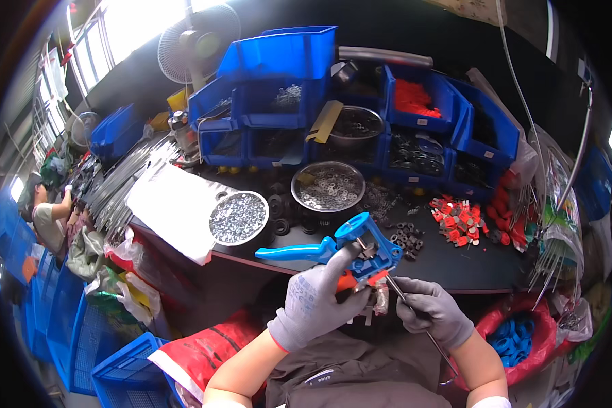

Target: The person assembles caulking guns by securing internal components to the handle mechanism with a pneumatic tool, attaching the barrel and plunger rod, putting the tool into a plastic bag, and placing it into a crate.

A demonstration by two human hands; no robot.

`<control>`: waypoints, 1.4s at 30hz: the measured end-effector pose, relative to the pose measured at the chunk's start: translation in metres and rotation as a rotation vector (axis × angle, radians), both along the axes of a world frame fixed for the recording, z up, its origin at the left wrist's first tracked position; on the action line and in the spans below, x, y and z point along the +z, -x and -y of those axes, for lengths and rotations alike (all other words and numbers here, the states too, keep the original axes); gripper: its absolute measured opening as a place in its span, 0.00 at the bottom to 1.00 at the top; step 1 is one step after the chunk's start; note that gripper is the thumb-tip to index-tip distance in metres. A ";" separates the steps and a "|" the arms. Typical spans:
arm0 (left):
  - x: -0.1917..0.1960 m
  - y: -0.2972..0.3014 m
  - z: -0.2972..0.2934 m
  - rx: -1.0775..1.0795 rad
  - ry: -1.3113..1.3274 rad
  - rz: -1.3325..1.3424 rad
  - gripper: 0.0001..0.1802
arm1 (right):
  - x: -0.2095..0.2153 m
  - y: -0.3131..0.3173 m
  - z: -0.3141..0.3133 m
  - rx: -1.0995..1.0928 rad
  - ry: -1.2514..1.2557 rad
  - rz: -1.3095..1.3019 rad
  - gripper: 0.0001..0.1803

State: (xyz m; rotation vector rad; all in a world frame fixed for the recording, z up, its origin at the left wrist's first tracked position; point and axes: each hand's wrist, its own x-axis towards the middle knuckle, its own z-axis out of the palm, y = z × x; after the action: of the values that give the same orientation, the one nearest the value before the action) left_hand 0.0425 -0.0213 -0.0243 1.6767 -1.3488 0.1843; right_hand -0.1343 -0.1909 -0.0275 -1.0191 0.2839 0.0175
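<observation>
So the left hand (319,299), in a grey glove, is wrapped around a blue plastic clamp (389,250), thumb up against the body. The clamp's up in front of the person, over the near edge of the table (472,268), and its long blue lever handle (292,253) pokes out up and left of that hand. There's an orange part (347,281) right by the left fingers too.

The right hand (436,314), same kind of glove, has its fingers closed around a thin metal rod (436,345), which slants from the clamp down past that palm.

Beyond the left hand sits a round dish of small silvery metal pieces (238,217), with a steel bowl (294,180) farther off. Past the right hand there's a pile of red-orange plastic parts (457,222), and dark little pieces (406,241) sit nearer the clamp. Blue ring-shaped parts (513,340) fill a red bag (544,319) right of the right hand.
</observation>
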 end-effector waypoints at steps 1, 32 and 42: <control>0.000 0.002 -0.003 -0.002 -0.009 0.025 0.38 | -0.003 0.002 0.000 0.007 0.004 0.017 0.24; -0.153 -0.011 -0.025 -0.776 -0.605 -0.754 0.19 | -0.143 0.087 0.046 -0.381 1.505 -0.303 0.14; -0.077 -0.072 0.068 -0.507 -0.692 -0.377 0.06 | -0.265 0.334 0.128 -0.658 1.586 -1.553 0.24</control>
State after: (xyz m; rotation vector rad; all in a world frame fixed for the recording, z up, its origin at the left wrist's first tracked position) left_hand 0.1146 -0.0896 -0.1011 1.7089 -1.5797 -0.9401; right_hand -0.4683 -0.3190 -0.2925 -2.2445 2.3096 -0.0251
